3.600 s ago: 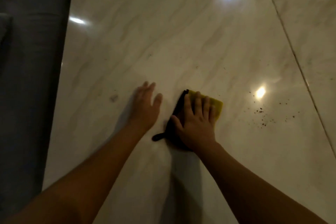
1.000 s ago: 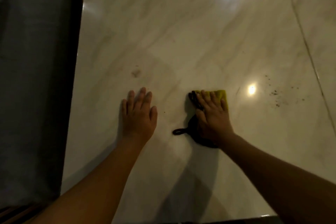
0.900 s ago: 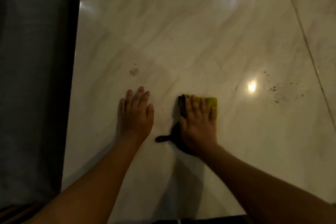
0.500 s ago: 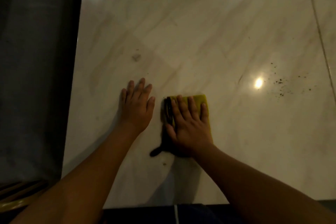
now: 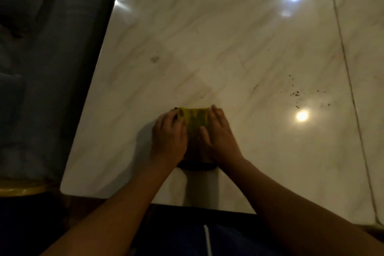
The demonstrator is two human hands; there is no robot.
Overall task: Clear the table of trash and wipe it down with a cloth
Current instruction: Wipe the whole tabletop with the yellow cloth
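**A:** Start at the left; what is the left hand (image 5: 169,137) doing?

**B:** It rests on the table (image 5: 239,37) near the front edge, fingers bent; it grips the left edge of the cloth (image 5: 194,119), fingertips at the cloth's far left corner.

**A:** And the right hand (image 5: 220,137)?

**B:** Relaxed, not clenched; the fingers run fairly straight along the cloth's right edge and the thumb lies across the yellow face; it presses rather than clasps.

**A:** What is hard to read?

**B:** The picture is dim and soft; the cloth's near half is in shadow and its side edges are under the hands; grey upholstery (image 5: 31,68) left of the table is cut off by the frame; a faint smudge (image 5: 154,59) sits beyond the left hand.

**A:** How does the cloth look?

**B:** Folded, yellow on top with darker mottling; a black part shows at its near end, below the wrists; it lies flat on the marble between the two hands, close to the person.

**A:** Further right?

**B:** Dark crumbs (image 5: 297,93), scattered well apart from the cloth; beyond them a thin seam (image 5: 349,81) crosses the tabletop.
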